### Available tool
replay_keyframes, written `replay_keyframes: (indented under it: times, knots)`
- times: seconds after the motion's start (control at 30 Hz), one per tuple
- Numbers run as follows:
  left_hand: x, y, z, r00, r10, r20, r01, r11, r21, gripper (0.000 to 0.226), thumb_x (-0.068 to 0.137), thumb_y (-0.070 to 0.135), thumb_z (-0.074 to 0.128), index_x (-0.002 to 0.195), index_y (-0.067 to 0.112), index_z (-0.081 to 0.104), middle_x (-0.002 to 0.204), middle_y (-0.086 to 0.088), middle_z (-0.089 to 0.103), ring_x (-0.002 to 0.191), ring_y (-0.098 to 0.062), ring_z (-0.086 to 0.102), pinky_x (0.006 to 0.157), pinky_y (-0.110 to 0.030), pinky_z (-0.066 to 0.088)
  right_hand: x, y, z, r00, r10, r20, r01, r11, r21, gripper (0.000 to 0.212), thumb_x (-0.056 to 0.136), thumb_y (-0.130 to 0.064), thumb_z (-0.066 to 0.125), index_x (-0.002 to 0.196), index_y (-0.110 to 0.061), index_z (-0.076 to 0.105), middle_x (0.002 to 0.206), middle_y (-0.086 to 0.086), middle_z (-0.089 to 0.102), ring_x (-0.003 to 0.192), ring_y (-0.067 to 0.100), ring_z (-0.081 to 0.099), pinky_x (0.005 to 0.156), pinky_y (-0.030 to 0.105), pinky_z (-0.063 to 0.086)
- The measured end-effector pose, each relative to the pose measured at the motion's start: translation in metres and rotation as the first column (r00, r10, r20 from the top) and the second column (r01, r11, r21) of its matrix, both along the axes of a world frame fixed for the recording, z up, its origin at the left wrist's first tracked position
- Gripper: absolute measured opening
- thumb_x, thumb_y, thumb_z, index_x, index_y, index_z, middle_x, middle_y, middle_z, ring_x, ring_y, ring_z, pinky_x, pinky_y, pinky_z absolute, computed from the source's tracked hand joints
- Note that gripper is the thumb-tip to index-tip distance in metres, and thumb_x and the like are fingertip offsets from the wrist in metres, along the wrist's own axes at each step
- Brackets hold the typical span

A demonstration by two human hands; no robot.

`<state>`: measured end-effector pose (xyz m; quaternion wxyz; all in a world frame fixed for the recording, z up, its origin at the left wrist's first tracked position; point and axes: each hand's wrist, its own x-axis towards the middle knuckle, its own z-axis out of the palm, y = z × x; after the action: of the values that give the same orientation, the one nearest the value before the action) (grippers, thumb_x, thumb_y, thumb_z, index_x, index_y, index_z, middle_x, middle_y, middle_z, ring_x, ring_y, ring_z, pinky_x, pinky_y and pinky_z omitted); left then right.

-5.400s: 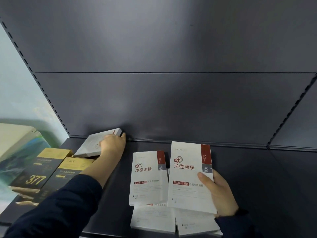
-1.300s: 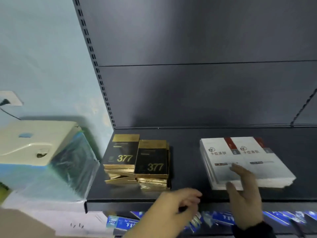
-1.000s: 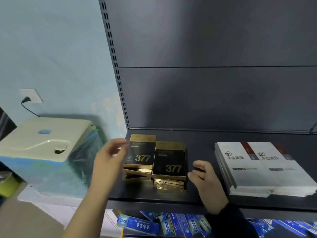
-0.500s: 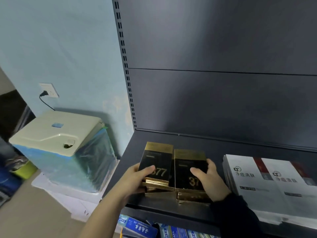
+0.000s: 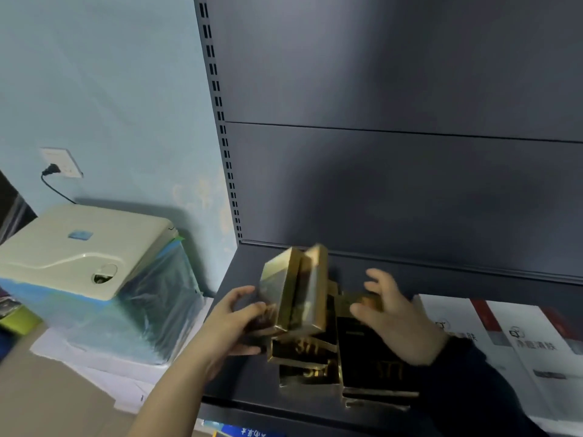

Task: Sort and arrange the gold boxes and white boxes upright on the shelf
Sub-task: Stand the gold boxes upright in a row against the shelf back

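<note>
Shelf [image 5: 249, 389] front: flat gold stacks [image 5: 372, 364], with white boxes [image 5: 520, 345] lying flat at right. Left hand [image 5: 236, 323] grips two tilted gold boxes [image 5: 293, 291] by their lower ends; right hand [image 5: 394, 313] hovers beside them, fingers spread wide, holding nothing. Step in hand, as judged: standing gold boxes upright; next, seat them vertical, steadied by the right hand, towards the back panel [image 5: 410, 190]

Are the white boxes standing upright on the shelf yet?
No, the white boxes lie flat, printed faces up, at the right end of the shelf.
</note>
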<state>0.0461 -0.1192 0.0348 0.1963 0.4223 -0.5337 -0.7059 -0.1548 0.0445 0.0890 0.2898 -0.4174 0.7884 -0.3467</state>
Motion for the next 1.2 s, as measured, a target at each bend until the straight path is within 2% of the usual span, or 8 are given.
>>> replay_keyframes:
  times: [0.13, 0.3, 0.57, 0.7, 0.8, 0.9, 1.07, 1.2]
  knots:
    - [-0.009, -0.004, 0.001, 0.998, -0.047, 0.042, 0.046, 0.999, 0.017, 0.047, 0.081, 0.026, 0.073, 0.120, 0.029, 0.047, 0.110, -0.011, 0.065, 0.090, -0.027, 0.070, 0.062, -0.037, 0.060, 0.023, -0.021, -0.011, 0.922, 0.208, -0.326, -0.133, 0.962, 0.237, 0.073, 0.088, -0.047, 0.051, 0.148, -0.030, 0.012, 0.156, -0.010, 0.020, 0.145, 0.014, 0.008, 0.119, 0.048, 0.004]
    - [-0.015, -0.008, -0.004, 0.980, -0.121, 0.157, 0.109, 0.991, 0.079, 0.051, 0.079, 0.042, 0.072, 0.117, 0.010, 0.058, 0.101, -0.010, 0.066, 0.090, -0.021, 0.066, 0.066, -0.028, 0.056, 0.023, -0.030, -0.014, 0.898, 0.150, -0.413, -0.035, 0.961, 0.273, 0.068, 0.089, -0.048, 0.049, 0.147, -0.028, 0.019, 0.154, -0.010, 0.024, 0.144, 0.012, 0.012, 0.119, 0.045, 0.002]
    - [-0.025, -0.016, -0.004, 0.989, -0.148, -0.020, 0.149, 0.969, 0.196, 0.054, 0.065, 0.028, 0.084, 0.111, 0.009, 0.064, 0.104, -0.014, 0.073, 0.094, -0.028, 0.069, 0.090, -0.046, 0.055, -0.001, -0.013, -0.009, 0.896, -0.010, -0.444, 0.135, 0.959, 0.251, 0.070, 0.084, -0.059, 0.051, 0.144, -0.032, 0.024, 0.150, -0.010, 0.031, 0.138, 0.017, 0.024, 0.112, 0.042, 0.020]
    - [-0.026, -0.017, -0.006, 0.992, -0.092, -0.090, 0.112, 0.961, 0.254, 0.051, 0.066, 0.025, 0.077, 0.110, 0.007, 0.061, 0.094, -0.013, 0.074, 0.088, -0.030, 0.071, 0.078, -0.043, 0.060, -0.011, -0.004, 0.001, 0.928, -0.043, -0.370, 0.149, 0.953, 0.262, 0.064, 0.088, -0.055, 0.048, 0.143, -0.033, 0.024, 0.151, -0.008, 0.029, 0.138, 0.019, 0.022, 0.110, 0.042, 0.021]
    - [-0.025, -0.018, -0.006, 0.993, -0.085, -0.080, 0.102, 0.963, 0.249, 0.065, 0.060, 0.030, 0.087, 0.116, 0.010, 0.059, 0.109, -0.018, 0.071, 0.100, -0.035, 0.069, 0.087, -0.052, 0.055, -0.010, -0.008, 0.012, 0.931, -0.008, -0.364, 0.105, 0.963, 0.248, 0.055, 0.091, -0.051, 0.044, 0.140, -0.033, 0.029, 0.149, -0.009, 0.032, 0.137, 0.018, 0.025, 0.111, 0.041, 0.021]
    - [-0.024, -0.020, -0.005, 0.993, -0.093, -0.072, 0.106, 0.973, 0.206, 0.068, 0.058, 0.032, 0.087, 0.117, 0.011, 0.060, 0.102, -0.013, 0.074, 0.098, -0.033, 0.069, 0.094, -0.056, 0.050, -0.008, -0.023, 0.024, 0.966, 0.062, -0.252, -0.004, 0.975, 0.224, 0.055, 0.090, -0.045, 0.050, 0.140, -0.029, 0.032, 0.146, -0.005, 0.040, 0.132, 0.016, 0.037, 0.109, 0.037, 0.031]
    - [-0.023, -0.016, -0.003, 0.983, -0.078, -0.169, 0.110, 0.976, 0.190, 0.052, 0.068, 0.022, 0.078, 0.115, 0.012, 0.060, 0.098, -0.012, 0.075, 0.091, -0.030, 0.071, 0.070, -0.041, 0.060, -0.010, -0.078, 0.020, 0.996, 0.052, -0.072, -0.030, 0.960, 0.279, 0.077, 0.085, -0.055, 0.054, 0.144, -0.016, 0.024, 0.131, 0.009, 0.051, 0.110, 0.020, 0.055, 0.090, 0.032, 0.048]
    - [-0.027, -0.009, 0.002, 0.979, -0.100, -0.179, 0.126, 0.982, 0.141, 0.060, 0.064, 0.023, 0.079, 0.119, 0.015, 0.057, 0.100, -0.010, 0.075, 0.089, -0.026, 0.072, 0.070, -0.038, 0.058, -0.006, -0.113, 0.007, 0.923, -0.097, 0.372, 0.008, 0.973, 0.231, 0.087, 0.065, -0.060, 0.071, 0.132, -0.022, 0.030, 0.121, 0.009, 0.057, 0.099, 0.026, 0.066, 0.081, 0.043, 0.058]
